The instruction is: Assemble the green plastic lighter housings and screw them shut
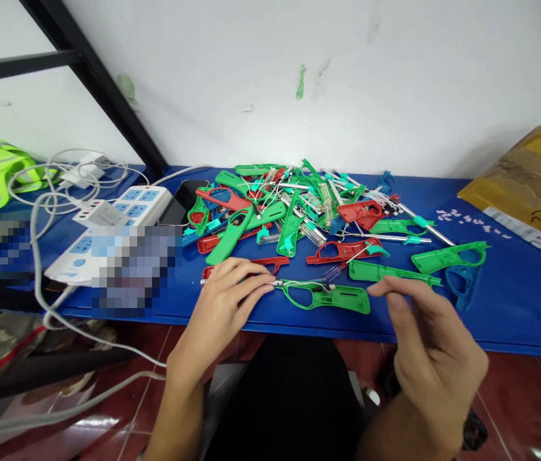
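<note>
In front of me on the blue table lies an opened green gas-lighter handle half, with a thin wire and small parts inside. A metal tube extends from its left end. My left hand is closed over this tube, its fingers bent and pressing from above. My right hand hovers at the handle's right end, index finger and thumb pinched together; whatever they hold, if anything, is too small to make out. Just behind lie another green handle half, a red one and a clear fuel tank.
A pile of green, red and blue lighter parts spreads along the wall. To the left are a white power strip, tangled cables and a blurred-out object. A cardboard box stands at right, with small white pieces beside it.
</note>
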Available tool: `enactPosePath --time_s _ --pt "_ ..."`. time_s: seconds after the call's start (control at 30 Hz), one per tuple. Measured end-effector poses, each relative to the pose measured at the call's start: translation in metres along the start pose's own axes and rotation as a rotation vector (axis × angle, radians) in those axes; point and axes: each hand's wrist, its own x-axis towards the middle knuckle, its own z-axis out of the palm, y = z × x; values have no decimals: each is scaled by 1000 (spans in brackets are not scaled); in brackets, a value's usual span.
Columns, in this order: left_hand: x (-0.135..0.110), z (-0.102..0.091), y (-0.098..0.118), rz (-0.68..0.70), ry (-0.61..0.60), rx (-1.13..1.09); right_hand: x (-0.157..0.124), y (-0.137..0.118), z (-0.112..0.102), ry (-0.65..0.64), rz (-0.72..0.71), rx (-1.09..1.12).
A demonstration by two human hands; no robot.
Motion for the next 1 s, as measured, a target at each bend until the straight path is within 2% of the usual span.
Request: enactPosePath --time_s 0.03,0.1,0.2,0.4,0.6,1.0 --pt "0 0 1 -7 -3 -1 0 2 -2 -25 -1 -14" --pt "1 0 2 -17 -15 2 1 9 -2 -165 -31 -50" --pt "1 0 3 -31 -22 12 4 21 7 -327 -104 -132" --pt "1 0 3 -62 -24 4 5 30 12 -416 -148 -216" --pt "0 1 2 -79 -57 29 5 29 6 -412 -121 -198" --pt "-2 2 2 -19 -8 156 4 30 7 -359 -88 -182"
